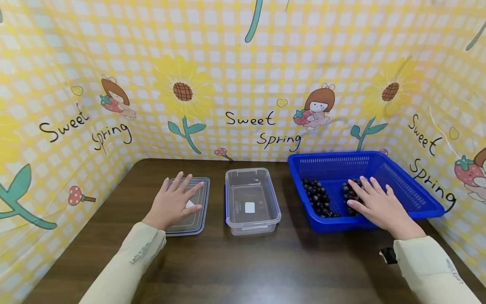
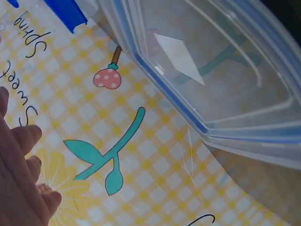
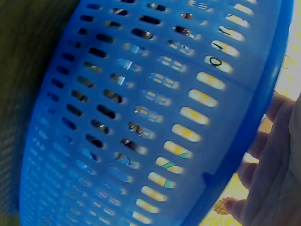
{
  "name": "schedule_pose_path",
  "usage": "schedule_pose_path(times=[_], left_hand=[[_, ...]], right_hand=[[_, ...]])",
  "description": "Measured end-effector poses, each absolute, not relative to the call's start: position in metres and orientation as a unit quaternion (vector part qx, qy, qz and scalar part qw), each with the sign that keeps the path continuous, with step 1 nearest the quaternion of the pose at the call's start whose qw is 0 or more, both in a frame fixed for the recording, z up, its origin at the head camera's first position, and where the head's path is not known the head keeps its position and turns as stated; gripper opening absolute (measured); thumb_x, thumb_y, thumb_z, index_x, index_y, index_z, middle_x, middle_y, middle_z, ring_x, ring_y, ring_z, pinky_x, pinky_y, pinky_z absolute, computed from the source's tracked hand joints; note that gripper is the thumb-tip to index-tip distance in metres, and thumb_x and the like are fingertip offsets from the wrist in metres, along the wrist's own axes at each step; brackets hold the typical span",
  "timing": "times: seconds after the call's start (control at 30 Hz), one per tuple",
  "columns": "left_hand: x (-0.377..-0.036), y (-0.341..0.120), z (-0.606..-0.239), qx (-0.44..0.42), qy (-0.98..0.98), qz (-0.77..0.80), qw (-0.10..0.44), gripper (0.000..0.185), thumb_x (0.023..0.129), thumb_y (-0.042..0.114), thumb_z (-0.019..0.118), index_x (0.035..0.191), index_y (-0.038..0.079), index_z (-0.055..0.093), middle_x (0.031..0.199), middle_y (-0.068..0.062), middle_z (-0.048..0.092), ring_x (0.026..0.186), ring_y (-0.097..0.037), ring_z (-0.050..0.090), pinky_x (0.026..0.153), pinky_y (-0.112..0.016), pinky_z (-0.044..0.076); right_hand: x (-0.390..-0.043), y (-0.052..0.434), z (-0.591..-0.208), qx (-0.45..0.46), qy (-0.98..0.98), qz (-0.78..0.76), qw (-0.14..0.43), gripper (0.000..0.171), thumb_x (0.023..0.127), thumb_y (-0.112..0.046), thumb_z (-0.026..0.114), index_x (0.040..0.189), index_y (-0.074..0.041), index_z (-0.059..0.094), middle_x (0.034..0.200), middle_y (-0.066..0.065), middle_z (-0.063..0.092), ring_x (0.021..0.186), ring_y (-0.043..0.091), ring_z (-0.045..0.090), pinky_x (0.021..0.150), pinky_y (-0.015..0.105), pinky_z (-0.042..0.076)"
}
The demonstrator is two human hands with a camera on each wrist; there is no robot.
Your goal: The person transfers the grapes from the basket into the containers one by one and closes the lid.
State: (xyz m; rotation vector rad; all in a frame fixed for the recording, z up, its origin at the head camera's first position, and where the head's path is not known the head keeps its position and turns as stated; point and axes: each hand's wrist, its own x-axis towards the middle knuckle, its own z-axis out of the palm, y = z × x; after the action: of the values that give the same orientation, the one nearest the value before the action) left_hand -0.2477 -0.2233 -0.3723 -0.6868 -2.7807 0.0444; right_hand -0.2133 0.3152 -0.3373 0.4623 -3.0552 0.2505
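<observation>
My left hand (image 1: pixel 172 202), fingers spread and straight, is over a clear rectangular lid (image 1: pixel 202 211) with a blue seal, overlapping it in the head view. In the left wrist view that hand (image 2: pixel 21 174) shows at the lower left, apart from the lid (image 2: pixel 225 75). To the right, my right hand (image 1: pixel 381 209) is above the front of a blue plastic basket (image 1: pixel 330 226), fingers likewise spread. Dark grapes (image 1: pixel 319 198) lie in the basket in two bunches, the right one partly hidden by the hand. Slotted basket wall (image 3: pixel 117 113) fills most of the right wrist view.
Between lid and basket stands a clear plastic box (image 1: pixel 252 228) without its lid, a white label inside and a blue clip flap along its left side. Everything sits on a dark brown wooden table (image 1: pixel 235 270). Yellow checked cloth (image 1: pixel 243 67) encloses the back and sides.
</observation>
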Motion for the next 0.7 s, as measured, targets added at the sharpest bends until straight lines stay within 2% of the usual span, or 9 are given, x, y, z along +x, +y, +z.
schedule_pose_path(times=[0.23,0.37,0.47,0.57,0.7], left_hand=[[-0.255,-0.214,-0.375,-0.239,-0.963,-0.059,0.110,0.070,0.098,0.057,0.036,0.151,0.012,0.031,0.153,-0.023,0.026,0.141,-0.046,0.012,0.109,-0.064,0.013],[-0.260,-0.200,-0.378,-0.266,-0.957,-0.070,0.093,0.071,0.097,0.059,0.037,0.149,0.011,0.035,0.151,-0.023,0.029,0.140,-0.046,0.014,0.107,-0.066,0.016],[-0.263,-0.190,-0.381,-0.282,-0.954,-0.056,0.081,0.072,0.095,0.061,0.038,0.149,0.013,0.036,0.152,-0.021,0.030,0.141,-0.044,0.015,0.107,-0.065,0.016],[-0.268,-0.182,-0.383,-0.296,-0.952,-0.049,0.062,0.073,0.094,0.062,0.039,0.149,0.015,0.036,0.153,-0.016,0.029,0.143,-0.040,0.013,0.109,-0.063,0.014],[-0.274,-0.173,-0.382,-0.310,-0.948,-0.062,0.037,0.074,0.093,0.061,0.042,0.150,0.015,0.035,0.153,-0.012,0.030,0.144,-0.038,0.011,0.110,-0.063,0.011]], right_hand=[[-0.222,0.309,-0.320,0.169,-0.968,0.179,-0.044,0.069,0.102,-0.046,0.035,0.152,-0.001,0.017,0.150,0.035,0.018,0.134,0.055,0.017,0.102,0.071,0.012],[-0.227,0.303,-0.308,0.197,-0.931,0.286,-0.109,0.070,0.103,-0.038,0.040,0.153,-0.002,0.007,0.149,0.035,0.019,0.133,0.056,0.022,0.099,0.069,0.026],[-0.232,0.299,-0.298,0.206,-0.892,0.364,-0.172,0.075,0.102,-0.033,0.047,0.154,-0.006,0.001,0.150,0.034,0.019,0.132,0.054,0.027,0.098,0.068,0.029],[-0.241,0.298,-0.289,0.216,-0.856,0.411,-0.228,0.082,0.099,-0.032,0.052,0.154,-0.012,-0.005,0.152,0.033,0.015,0.132,0.051,0.032,0.100,0.068,0.027],[-0.255,0.300,-0.284,0.224,-0.822,0.441,-0.281,0.083,0.099,-0.031,0.053,0.154,-0.013,-0.008,0.152,0.034,0.014,0.128,0.047,0.040,0.100,0.064,0.032]])
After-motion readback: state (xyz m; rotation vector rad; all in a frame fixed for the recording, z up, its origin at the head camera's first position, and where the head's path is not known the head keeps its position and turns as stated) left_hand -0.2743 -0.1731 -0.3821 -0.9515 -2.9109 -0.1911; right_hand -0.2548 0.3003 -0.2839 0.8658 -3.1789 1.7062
